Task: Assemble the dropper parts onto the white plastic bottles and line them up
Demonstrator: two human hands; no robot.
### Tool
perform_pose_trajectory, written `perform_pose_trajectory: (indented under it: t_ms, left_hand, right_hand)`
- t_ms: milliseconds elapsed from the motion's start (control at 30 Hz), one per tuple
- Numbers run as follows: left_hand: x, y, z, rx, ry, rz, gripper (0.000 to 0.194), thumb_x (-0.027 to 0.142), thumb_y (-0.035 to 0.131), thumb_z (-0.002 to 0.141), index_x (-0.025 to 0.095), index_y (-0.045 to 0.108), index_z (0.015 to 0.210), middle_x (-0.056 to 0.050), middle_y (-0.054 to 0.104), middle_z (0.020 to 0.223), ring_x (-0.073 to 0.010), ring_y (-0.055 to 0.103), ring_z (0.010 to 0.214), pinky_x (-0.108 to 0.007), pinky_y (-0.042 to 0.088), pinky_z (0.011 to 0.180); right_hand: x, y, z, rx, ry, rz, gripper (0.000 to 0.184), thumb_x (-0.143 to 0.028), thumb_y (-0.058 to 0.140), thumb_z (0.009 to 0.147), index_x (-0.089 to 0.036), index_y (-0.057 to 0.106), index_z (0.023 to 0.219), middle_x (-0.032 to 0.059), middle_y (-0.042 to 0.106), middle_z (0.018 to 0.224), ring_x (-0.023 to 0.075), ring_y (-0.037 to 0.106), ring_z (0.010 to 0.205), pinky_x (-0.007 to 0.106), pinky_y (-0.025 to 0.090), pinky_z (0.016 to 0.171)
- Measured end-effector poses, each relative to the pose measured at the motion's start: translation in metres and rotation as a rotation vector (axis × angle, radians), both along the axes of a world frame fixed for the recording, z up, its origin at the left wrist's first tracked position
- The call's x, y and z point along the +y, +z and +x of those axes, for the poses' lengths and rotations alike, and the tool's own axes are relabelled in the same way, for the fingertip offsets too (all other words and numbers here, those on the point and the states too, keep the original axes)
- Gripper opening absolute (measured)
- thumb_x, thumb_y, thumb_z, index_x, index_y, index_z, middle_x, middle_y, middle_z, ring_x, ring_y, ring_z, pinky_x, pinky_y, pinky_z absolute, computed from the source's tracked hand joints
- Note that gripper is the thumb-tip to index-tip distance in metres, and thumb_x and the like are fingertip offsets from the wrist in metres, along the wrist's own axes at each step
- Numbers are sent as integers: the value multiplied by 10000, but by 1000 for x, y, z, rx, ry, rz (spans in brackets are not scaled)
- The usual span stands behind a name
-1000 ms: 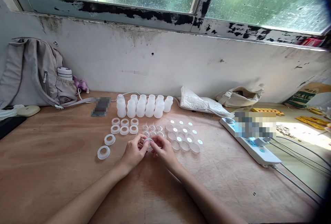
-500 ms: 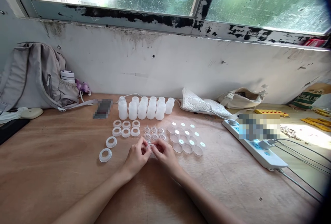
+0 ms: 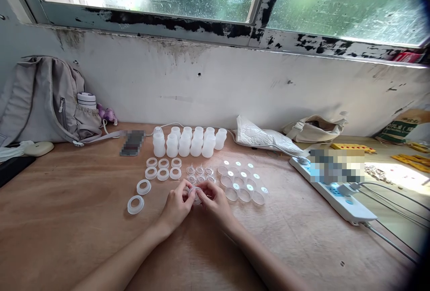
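Observation:
Between both hands, low over the table, is a translucent plastic ring [image 3: 195, 190]. It looks like the screw rings lying nearby. My left hand [image 3: 178, 202] pinches its left side between thumb and fingers, and my right hand [image 3: 214, 199] pinches the right side. Fingers cover much of the ring, and a clear part showing beneath it cannot be made out. Just beyond my fingertips sit rows of small clear bottle teats [image 3: 200, 171]. Left of them lie several loose white screw rings [image 3: 163, 174], two standing nearer [image 3: 135, 205]. Clear round caps [image 3: 244, 195] with white dots are set out to the right.
Rows of frosted small bottles [image 3: 184, 146] stand behind the rings. A phone [image 3: 132, 143] and a grey backpack [image 3: 40, 98] are at the left. A white padded packet [image 3: 265, 136], a beige bag [image 3: 314, 129] and a power strip [image 3: 331, 190] with cables are at the right.
Both hands keep their pinch on the ring, which now shows a little more between the fingertips. The view has shifted slightly; the other parts keep their places.

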State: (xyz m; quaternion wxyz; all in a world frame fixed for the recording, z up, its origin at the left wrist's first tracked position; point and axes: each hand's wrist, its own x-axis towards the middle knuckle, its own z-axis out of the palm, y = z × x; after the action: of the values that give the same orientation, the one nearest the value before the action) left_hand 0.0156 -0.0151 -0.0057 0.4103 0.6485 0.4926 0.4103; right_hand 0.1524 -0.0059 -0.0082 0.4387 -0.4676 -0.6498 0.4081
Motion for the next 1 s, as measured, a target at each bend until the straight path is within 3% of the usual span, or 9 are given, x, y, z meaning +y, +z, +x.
perform_pose_trajectory:
  t_ms: [300, 467, 533, 700, 867, 1000]
  left_hand:
    - [1, -2, 0, 88, -15, 25, 114, 310, 444, 780, 204, 432, 741, 44, 555, 478, -120, 531, 412, -193, 368, 427]
    - [2, -1, -2, 21, 23, 9, 173, 331, 406, 806, 202, 463, 905, 39, 589, 528, -116, 552, 421, -199, 402, 461]
    - [3, 1, -4, 87, 14, 34, 207, 328, 409, 804, 204, 493, 947, 43, 581, 516, -110, 532, 408, -196, 387, 453]
    - [6, 2, -8, 279, 55, 197, 187, 313, 445, 779, 192, 582, 814, 19, 587, 561, -105, 520, 469, -193, 368, 466]
    - [8, 0, -8, 192, 60, 164, 217, 305, 437, 787, 180, 586, 881, -22, 649, 752, -111, 569, 541, -204, 436, 516]
    - [9, -3, -8, 112, -13, 119, 233, 305, 445, 789, 186, 572, 944, -10, 635, 684, -115, 570, 527, -206, 444, 502]
  right_hand:
    - [-6, 7, -4, -130, -74, 96, 76, -233, 500, 738, -171, 541, 724, -27, 486, 582, 95, 427, 524, 206, 351, 489]
    - [-4, 7, -2, -74, -71, 9, 130, -253, 487, 748, -172, 518, 845, -1, 560, 692, 95, 487, 519, 213, 391, 480]
    - [-4, 7, -1, -72, -52, 21, 122, -244, 485, 750, -175, 532, 839, -1, 564, 683, 97, 491, 530, 213, 400, 491]
    - [-3, 6, -1, -102, -32, 85, 165, -248, 467, 774, -189, 591, 866, 6, 553, 700, 109, 499, 605, 216, 410, 537]
    - [-1, 0, -1, -75, -12, 4, 170, -306, 489, 775, -187, 552, 878, -6, 545, 664, 100, 493, 530, 207, 396, 466]
    - [-1, 2, -1, -78, 25, 4, 166, -309, 476, 784, -189, 563, 859, -15, 528, 633, 92, 468, 507, 199, 381, 452]
